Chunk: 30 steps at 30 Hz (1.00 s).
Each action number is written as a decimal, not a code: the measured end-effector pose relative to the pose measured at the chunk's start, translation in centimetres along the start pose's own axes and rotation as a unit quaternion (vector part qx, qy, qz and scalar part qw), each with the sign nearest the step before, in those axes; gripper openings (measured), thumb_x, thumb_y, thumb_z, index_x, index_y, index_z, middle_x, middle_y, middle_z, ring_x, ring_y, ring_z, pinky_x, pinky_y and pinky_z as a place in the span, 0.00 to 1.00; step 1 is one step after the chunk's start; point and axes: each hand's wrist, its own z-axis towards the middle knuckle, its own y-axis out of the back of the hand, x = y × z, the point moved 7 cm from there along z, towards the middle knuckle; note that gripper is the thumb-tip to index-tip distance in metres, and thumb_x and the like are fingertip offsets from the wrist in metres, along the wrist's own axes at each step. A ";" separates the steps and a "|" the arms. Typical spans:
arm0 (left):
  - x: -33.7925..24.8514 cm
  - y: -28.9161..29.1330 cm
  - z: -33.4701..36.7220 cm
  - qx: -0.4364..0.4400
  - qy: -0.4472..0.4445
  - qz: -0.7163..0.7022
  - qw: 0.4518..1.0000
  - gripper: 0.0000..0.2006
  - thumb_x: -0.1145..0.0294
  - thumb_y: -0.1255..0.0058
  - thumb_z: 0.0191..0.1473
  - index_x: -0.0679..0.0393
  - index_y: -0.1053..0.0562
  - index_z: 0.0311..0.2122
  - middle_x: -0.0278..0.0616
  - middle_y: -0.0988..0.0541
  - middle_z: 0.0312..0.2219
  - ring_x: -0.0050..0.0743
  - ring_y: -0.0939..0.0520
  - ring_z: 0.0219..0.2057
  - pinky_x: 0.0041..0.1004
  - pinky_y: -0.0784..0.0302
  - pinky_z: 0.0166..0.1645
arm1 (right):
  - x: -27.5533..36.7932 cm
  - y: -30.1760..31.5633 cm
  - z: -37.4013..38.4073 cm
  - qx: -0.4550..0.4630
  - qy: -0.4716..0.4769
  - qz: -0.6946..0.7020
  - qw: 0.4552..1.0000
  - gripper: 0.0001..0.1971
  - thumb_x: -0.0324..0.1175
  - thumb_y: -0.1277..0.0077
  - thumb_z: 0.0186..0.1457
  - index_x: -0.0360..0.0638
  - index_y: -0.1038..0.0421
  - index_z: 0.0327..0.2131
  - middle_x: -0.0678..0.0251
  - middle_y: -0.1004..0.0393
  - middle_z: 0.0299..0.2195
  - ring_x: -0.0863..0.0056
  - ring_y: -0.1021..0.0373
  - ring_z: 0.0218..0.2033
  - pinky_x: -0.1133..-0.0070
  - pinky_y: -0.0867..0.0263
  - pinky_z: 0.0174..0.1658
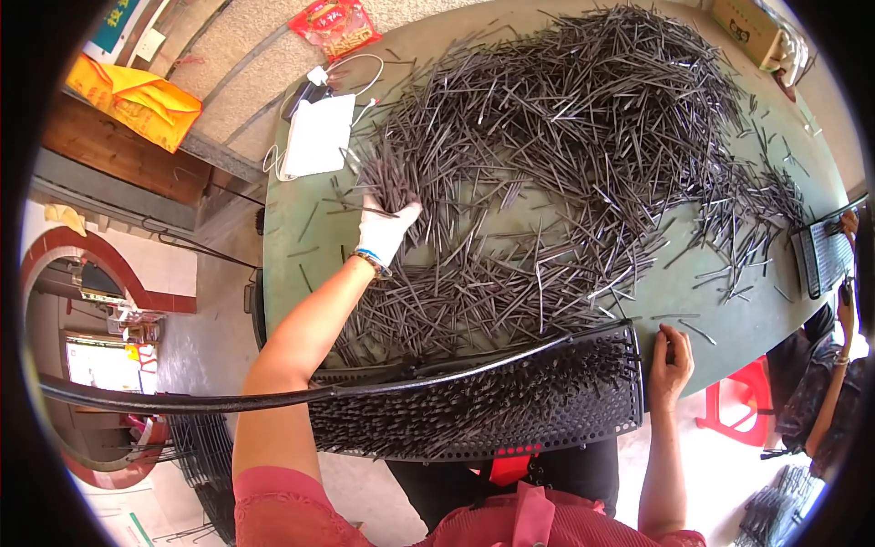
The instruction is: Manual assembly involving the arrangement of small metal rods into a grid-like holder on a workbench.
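My left hand (387, 228), in a white glove, is closed round a bunch of thin dark sticks (390, 182) at the left of the green table. In front of me, along the table's near edge, lies a long black perforated tray (629, 415) with rows of dark sticks (474, 397) standing in its holes. My bare right hand (671, 365) is beside the tray's right end, its fingers curled together. Anything held in them is too small or hidden to make out. A large loose heap of dark sticks (583, 118) covers much of the table.
A white box-like device (317, 137) with cables lies at the table's left, near a red snack bag (335, 27). A black bar (182, 399) crosses over my left forearm. At the right, another person's hand (849, 221) is at a second black tray (823, 253), above a red stool (740, 401).
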 end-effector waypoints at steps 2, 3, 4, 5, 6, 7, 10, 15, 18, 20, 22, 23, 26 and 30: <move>-1.4 -2.5 -0.2 0.084 0.089 0.117 0.986 0.16 0.71 0.40 0.46 0.59 0.27 0.42 0.34 0.20 0.33 0.23 0.22 0.36 0.26 0.26 0.45 | -0.7 0.7 0.0 -0.008 -0.014 -0.015 1.000 0.05 0.22 0.49 0.55 0.37 0.26 0.36 0.70 0.33 0.25 0.85 0.43 0.19 0.85 0.46 0.23; -0.8 -2.3 0.4 0.073 0.113 0.098 0.986 0.22 0.70 0.38 0.41 0.60 0.30 0.44 0.37 0.20 0.34 0.26 0.20 0.37 0.27 0.26 0.47 | -0.5 0.6 0.0 -0.006 -0.009 -0.018 1.000 0.05 0.22 0.49 0.55 0.37 0.26 0.36 0.70 0.33 0.25 0.85 0.42 0.19 0.85 0.46 0.23; -0.8 -2.2 0.3 0.096 0.106 0.018 0.989 0.20 0.72 0.40 0.43 0.60 0.29 0.43 0.36 0.20 0.34 0.25 0.21 0.37 0.27 0.26 0.47 | -0.2 0.5 0.0 -0.004 -0.005 -0.021 1.000 0.06 0.22 0.49 0.55 0.37 0.26 0.36 0.70 0.33 0.25 0.85 0.42 0.19 0.85 0.46 0.23; -0.8 -1.9 0.2 0.120 0.099 -0.062 0.986 0.17 0.74 0.41 0.44 0.59 0.28 0.43 0.35 0.20 0.34 0.24 0.21 0.37 0.27 0.27 0.48 | 0.0 0.5 0.0 -0.004 -0.005 -0.019 1.000 0.06 0.22 0.49 0.55 0.37 0.26 0.36 0.70 0.33 0.25 0.85 0.42 0.19 0.85 0.46 0.23; -1.8 -2.4 0.0 0.110 0.113 -0.182 0.971 0.12 0.78 0.43 0.48 0.58 0.26 0.40 0.33 0.21 0.35 0.23 0.21 0.38 0.26 0.27 0.47 | 0.3 0.5 0.1 -0.006 0.001 -0.021 1.000 0.06 0.22 0.49 0.55 0.37 0.26 0.36 0.70 0.33 0.25 0.85 0.42 0.19 0.85 0.46 0.23; -3.7 -2.7 0.2 0.120 0.109 -0.179 0.971 0.11 0.78 0.44 0.49 0.58 0.26 0.39 0.32 0.21 0.35 0.23 0.22 0.38 0.25 0.27 0.47 | 0.4 0.6 0.1 -0.008 0.007 -0.022 1.000 0.06 0.22 0.50 0.55 0.37 0.26 0.36 0.70 0.33 0.25 0.85 0.42 0.19 0.85 0.46 0.23; -5.9 -3.5 0.6 0.131 0.087 -0.175 0.972 0.10 0.79 0.45 0.51 0.58 0.25 0.40 0.32 0.21 0.35 0.20 0.22 0.39 0.24 0.27 0.47 | -0.1 0.8 -0.1 -0.011 0.006 -0.026 1.000 0.06 0.22 0.50 0.55 0.37 0.25 0.36 0.70 0.34 0.24 0.85 0.43 0.19 0.85 0.46 0.23; -2.2 -3.7 -1.0 0.136 0.056 0.006 0.989 0.10 0.69 0.40 0.49 0.55 0.28 0.37 0.31 0.21 0.30 0.21 0.22 0.35 0.26 0.27 0.44 | 0.2 0.5 0.1 -0.007 0.004 -0.022 1.000 0.05 0.22 0.50 0.55 0.36 0.26 0.36 0.70 0.34 0.24 0.85 0.43 0.19 0.85 0.46 0.22; -2.0 -3.5 -0.6 0.126 0.119 -0.016 0.985 0.09 0.70 0.41 0.49 0.58 0.24 0.36 0.34 0.19 0.33 0.22 0.21 0.36 0.26 0.27 0.46 | 0.3 0.5 0.1 -0.009 0.001 -0.019 1.000 0.05 0.22 0.50 0.55 0.36 0.26 0.36 0.70 0.34 0.24 0.86 0.43 0.19 0.85 0.46 0.23; -1.8 -3.0 0.0 0.137 0.136 -0.128 0.973 0.07 0.76 0.45 0.49 0.61 0.22 0.36 0.40 0.18 0.35 0.28 0.20 0.39 0.28 0.25 0.46 | 0.6 0.6 0.2 -0.011 0.005 -0.010 1.000 0.05 0.22 0.50 0.55 0.36 0.26 0.36 0.70 0.34 0.24 0.86 0.42 0.19 0.85 0.45 0.23; -4.8 -3.2 0.4 0.145 0.174 -0.214 0.950 0.12 0.79 0.48 0.50 0.60 0.25 0.42 0.43 0.19 0.35 0.33 0.19 0.39 0.30 0.23 0.46 | 0.4 0.6 0.1 -0.002 -0.007 -0.015 1.000 0.05 0.22 0.50 0.55 0.36 0.26 0.36 0.70 0.34 0.25 0.86 0.42 0.19 0.85 0.45 0.23; -6.7 -3.5 0.6 0.116 0.159 -0.293 0.936 0.17 0.78 0.49 0.51 0.58 0.30 0.48 0.45 0.20 0.36 0.37 0.19 0.40 0.33 0.22 0.45 | 0.4 0.7 0.1 -0.004 -0.007 -0.016 1.000 0.05 0.22 0.50 0.55 0.36 0.26 0.36 0.70 0.34 0.25 0.86 0.42 0.19 0.85 0.45 0.23; -8.0 -3.2 2.1 0.189 0.195 -0.355 0.894 0.20 0.74 0.46 0.52 0.58 0.34 0.51 0.42 0.21 0.34 0.34 0.20 0.39 0.32 0.21 0.41 | 0.5 0.7 0.1 -0.010 0.005 -0.001 1.000 0.05 0.22 0.50 0.55 0.36 0.26 0.36 0.69 0.33 0.25 0.86 0.42 0.19 0.85 0.45 0.22; -9.0 -2.7 2.0 0.203 0.006 0.019 0.979 0.19 0.69 0.40 0.48 0.63 0.30 0.45 0.39 0.20 0.34 0.26 0.20 0.33 0.27 0.25 0.41 | 0.5 0.6 0.1 -0.007 0.020 -0.007 1.000 0.05 0.23 0.49 0.55 0.36 0.25 0.36 0.69 0.34 0.24 0.85 0.42 0.19 0.84 0.45 0.22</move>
